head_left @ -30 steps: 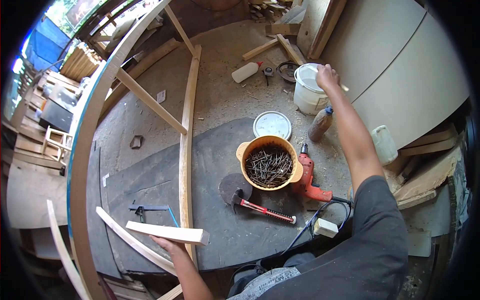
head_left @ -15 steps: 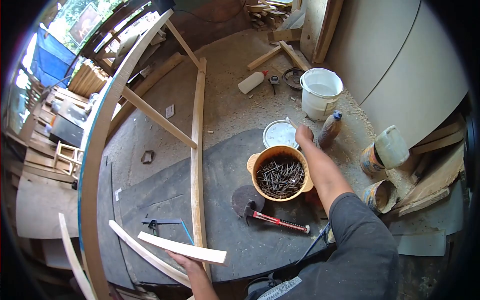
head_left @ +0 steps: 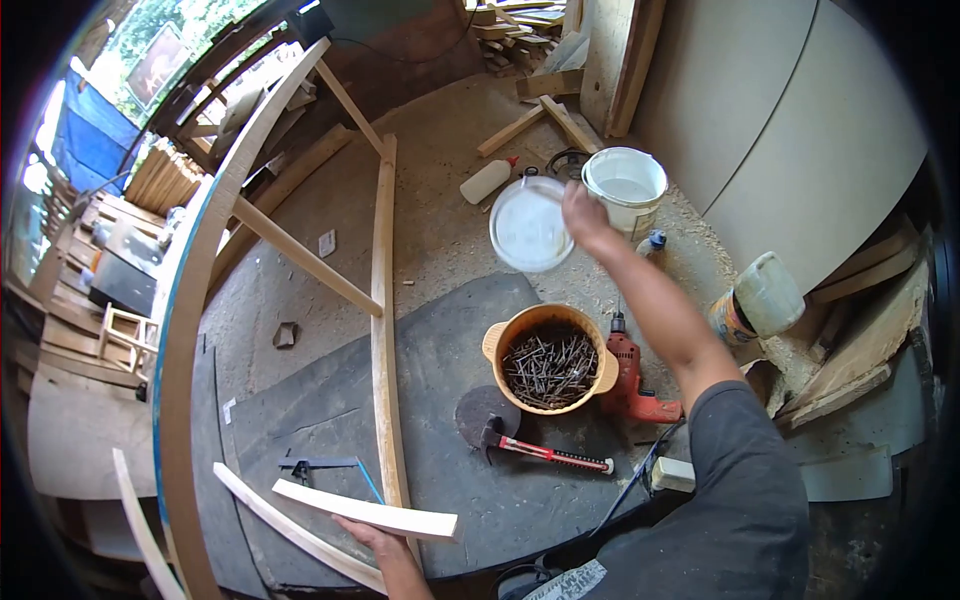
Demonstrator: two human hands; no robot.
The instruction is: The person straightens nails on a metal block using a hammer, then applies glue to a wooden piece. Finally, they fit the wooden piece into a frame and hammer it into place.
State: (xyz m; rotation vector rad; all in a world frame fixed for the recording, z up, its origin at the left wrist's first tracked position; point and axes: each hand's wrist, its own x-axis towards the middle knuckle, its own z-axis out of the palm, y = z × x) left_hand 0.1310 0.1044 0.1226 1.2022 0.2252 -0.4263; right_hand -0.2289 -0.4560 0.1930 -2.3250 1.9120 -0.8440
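Observation:
My left hand (head_left: pixel 370 538) is closed on a short, slightly curved wooden piece (head_left: pixel 365 510), held above the dark work surface near the front edge. Up ahead, my right hand (head_left: pixel 587 216) grips a round white lid (head_left: pixel 532 226) by its right side; the lid is raised and blurred by motion. Below the right forearm stands a yellow two-handled pot (head_left: pixel 497 345) full of nails (head_left: pixel 550 365). A red drill (head_left: pixel 628 375) lies against its right side. In front of the pot are a claw hammer (head_left: pixel 555 453) with a red handle and a dark round disc (head_left: pixel 483 412).
A wooden frame with a long curved rail (head_left: pixel 178 330) and straight bar (head_left: pixel 384 300) spans the left. A white bucket (head_left: pixel 625 190), glue bottle (head_left: pixel 487 182), capped bottle (head_left: pixel 653 243) and jug (head_left: pixel 768 290) stand or lie beyond. A square (head_left: pixel 320 463) lies near the left hand.
My right hand has lifted the white lid from the surface and moved it away from me and left. The drill beside the pot shows more fully. My left hand still holds the wooden piece.

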